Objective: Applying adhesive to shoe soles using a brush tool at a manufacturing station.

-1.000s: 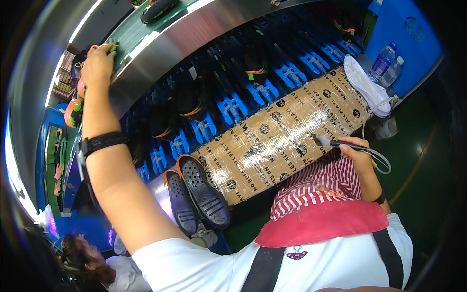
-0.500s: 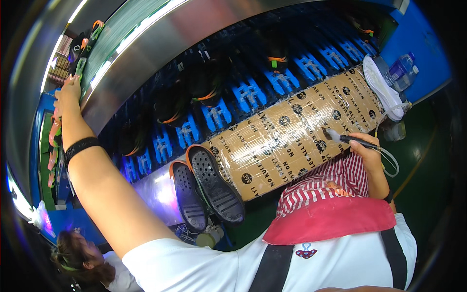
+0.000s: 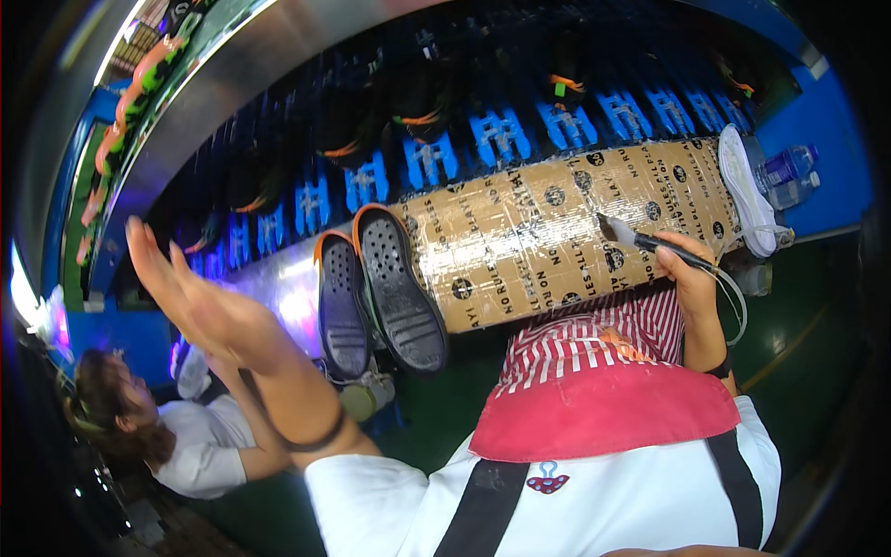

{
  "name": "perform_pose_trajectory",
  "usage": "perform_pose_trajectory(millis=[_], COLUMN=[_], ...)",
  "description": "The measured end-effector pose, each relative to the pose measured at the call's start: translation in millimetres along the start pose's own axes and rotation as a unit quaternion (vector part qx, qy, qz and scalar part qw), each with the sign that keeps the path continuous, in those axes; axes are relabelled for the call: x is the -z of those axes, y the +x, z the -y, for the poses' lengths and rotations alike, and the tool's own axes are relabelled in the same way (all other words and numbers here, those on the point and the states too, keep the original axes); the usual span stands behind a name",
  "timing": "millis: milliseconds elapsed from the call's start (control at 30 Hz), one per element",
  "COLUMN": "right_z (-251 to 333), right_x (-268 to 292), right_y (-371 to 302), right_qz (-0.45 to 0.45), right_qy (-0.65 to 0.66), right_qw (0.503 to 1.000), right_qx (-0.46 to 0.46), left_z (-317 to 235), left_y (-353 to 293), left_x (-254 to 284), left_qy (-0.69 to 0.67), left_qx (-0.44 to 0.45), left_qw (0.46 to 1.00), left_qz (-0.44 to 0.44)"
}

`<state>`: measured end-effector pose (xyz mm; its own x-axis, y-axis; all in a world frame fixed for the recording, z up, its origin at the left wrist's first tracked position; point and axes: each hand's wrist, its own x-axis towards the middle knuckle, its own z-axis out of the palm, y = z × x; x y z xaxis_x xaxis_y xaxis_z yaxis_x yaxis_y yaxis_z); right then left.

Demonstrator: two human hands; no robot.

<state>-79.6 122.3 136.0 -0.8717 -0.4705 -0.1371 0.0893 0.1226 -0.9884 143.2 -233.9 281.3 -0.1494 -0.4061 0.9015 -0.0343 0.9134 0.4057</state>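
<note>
Two bottles (image 3: pixel 787 167) beyond cardboard (image 3: pixel 520 265); soles (image 3: pixel 403 302) beside; brush (image 3: pixel 648 241) over.

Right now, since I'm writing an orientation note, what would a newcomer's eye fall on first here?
Probably the shiny, printed brown cardboard surface in the middle, with two dark, hole-punched, orange-edged shoe soles at its left end. The right hand holds a black-handled brush over it; the open left hand is raised at the left. Bright blue plastic-looking brackets line the far side.
</note>
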Motion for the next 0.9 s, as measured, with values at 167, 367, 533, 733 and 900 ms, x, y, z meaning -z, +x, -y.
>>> perform_pose_trajectory(millis=[167, 367, 533, 733, 900], right_z=[8, 15, 13, 14, 6], right_x=[-21, -22, -18, -3, 20], right_y=[5, 1, -6, -15, -22], right_qz=[0.063, 0.111, 0.115, 0.114, 0.077], right_qy=[0.003, -0.021, -0.023, -0.01, -0.007], right_qw=[0.998, 0.993, 0.992, 0.992, 0.994], right_qx=[0.026, 0.038, 0.041, 0.051, 0.08], left_z=[-8, -45, -39, -20, -25], left_y=[-152, -323, -360, -307, -211], left_x=[69, 85, 52, 28, 54], left_qy=[0.049, -0.024, -0.073, -0.024, 0.057], left_qx=[0.29, 0.561, 0.534, 0.418, 0.304], left_qw=[0.936, 0.826, 0.842, 0.904, 0.949], left_qz=[-0.194, -0.056, -0.033, -0.089, -0.069])
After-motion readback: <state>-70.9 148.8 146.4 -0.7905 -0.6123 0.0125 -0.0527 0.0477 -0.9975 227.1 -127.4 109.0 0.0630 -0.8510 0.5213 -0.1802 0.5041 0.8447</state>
